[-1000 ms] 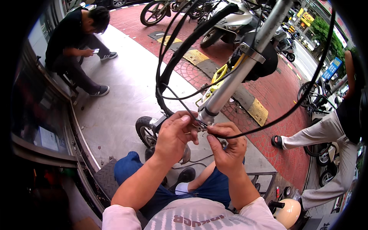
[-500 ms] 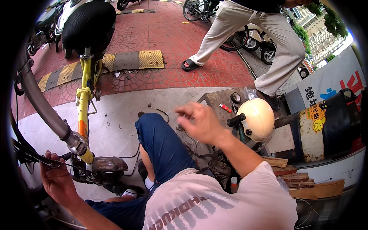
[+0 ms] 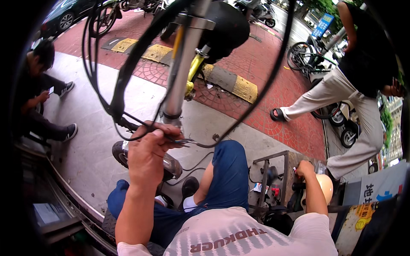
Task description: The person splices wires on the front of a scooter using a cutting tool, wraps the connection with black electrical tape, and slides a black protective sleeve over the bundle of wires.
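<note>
My left hand [image 3: 147, 147] is closed round a bundle of thin wires [image 3: 183, 141] whose loose ends stick out to the right. Black cables [image 3: 121, 85] loop down to it from above, beside the silver post [image 3: 175, 94] of a yellow-framed bike [image 3: 193, 72]. Over at the right, my right hand [image 3: 305, 168] reaches onto a low metal bench [image 3: 279, 160] with bent, closed fingers. A trace of red shows at its fingertips; the rest of what they hold is hidden. Just beside it sits a cream helmet [image 3: 324, 187], partly behind my forearm.
A small wheel [image 3: 120, 153] stands under the post. Below the bench top lie a red item [image 3: 276, 192] and a small packet [image 3: 259, 187]. One person in pale trousers [image 3: 316, 94] stands at right; another [image 3: 34, 98] sits at left. Striped speed bump [image 3: 222, 81] crosses the red paving.
My right hand has gone from mid-air over my knee to the bench by the helmet. My left hand has risen with the wires. The view has swung left, bringing the seated person in.
</note>
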A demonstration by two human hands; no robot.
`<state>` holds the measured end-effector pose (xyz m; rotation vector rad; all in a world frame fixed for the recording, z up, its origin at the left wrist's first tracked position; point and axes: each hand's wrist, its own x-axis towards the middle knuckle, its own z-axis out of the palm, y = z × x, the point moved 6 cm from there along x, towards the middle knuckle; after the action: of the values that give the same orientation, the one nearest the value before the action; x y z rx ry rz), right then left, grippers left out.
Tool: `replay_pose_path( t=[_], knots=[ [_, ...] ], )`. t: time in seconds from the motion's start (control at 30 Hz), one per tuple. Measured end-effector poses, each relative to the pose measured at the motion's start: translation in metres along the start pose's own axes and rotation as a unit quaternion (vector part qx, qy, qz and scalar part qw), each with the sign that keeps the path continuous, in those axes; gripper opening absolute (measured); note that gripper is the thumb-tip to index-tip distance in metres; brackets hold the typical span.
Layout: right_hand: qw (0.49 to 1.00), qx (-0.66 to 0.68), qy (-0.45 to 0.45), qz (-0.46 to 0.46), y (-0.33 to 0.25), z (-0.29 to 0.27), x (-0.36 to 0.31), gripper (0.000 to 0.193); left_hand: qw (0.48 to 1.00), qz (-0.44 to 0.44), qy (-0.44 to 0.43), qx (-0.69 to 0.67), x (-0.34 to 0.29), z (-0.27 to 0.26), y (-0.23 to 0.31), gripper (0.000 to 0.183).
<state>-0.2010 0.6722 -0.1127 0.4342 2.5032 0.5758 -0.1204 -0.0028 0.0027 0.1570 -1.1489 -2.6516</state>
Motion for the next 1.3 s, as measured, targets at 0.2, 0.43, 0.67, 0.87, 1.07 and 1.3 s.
replay_pose_path(
  t=[0.2,0.43,0.67,0.87,1.07,1.3],
  knots=[
    [0.984,0.085,0.143,-0.065,-0.032,-0.057,-0.036,0.031,1.000,0.000,0.023,0.002,-0.012,0.013,0.003,0.016],
    [0.664,0.602,0.053,-0.441,-0.260,-0.163,-0.225,0.017,0.999,0.013,0.038,-0.024,-0.009,0.021,-0.006,0.024],
    [0.562,0.594,0.089,-0.569,-0.380,-0.223,-0.333,0.024,0.994,0.025,0.068,-0.076,-0.017,0.009,-0.004,0.030],
    [0.485,0.699,0.033,-0.524,-0.407,-0.215,-0.332,0.029,0.992,0.057,0.051,-0.099,-0.018,0.010,0.003,0.028],
    [0.448,0.721,0.021,-0.528,-0.413,-0.216,-0.335,0.035,0.991,0.101,0.029,-0.087,-0.014,0.010,0.003,0.023],
    [0.450,0.714,0.026,-0.536,-0.414,-0.223,-0.339,0.028,0.990,0.125,0.031,-0.051,-0.015,0.011,0.009,0.024]
  ],
)
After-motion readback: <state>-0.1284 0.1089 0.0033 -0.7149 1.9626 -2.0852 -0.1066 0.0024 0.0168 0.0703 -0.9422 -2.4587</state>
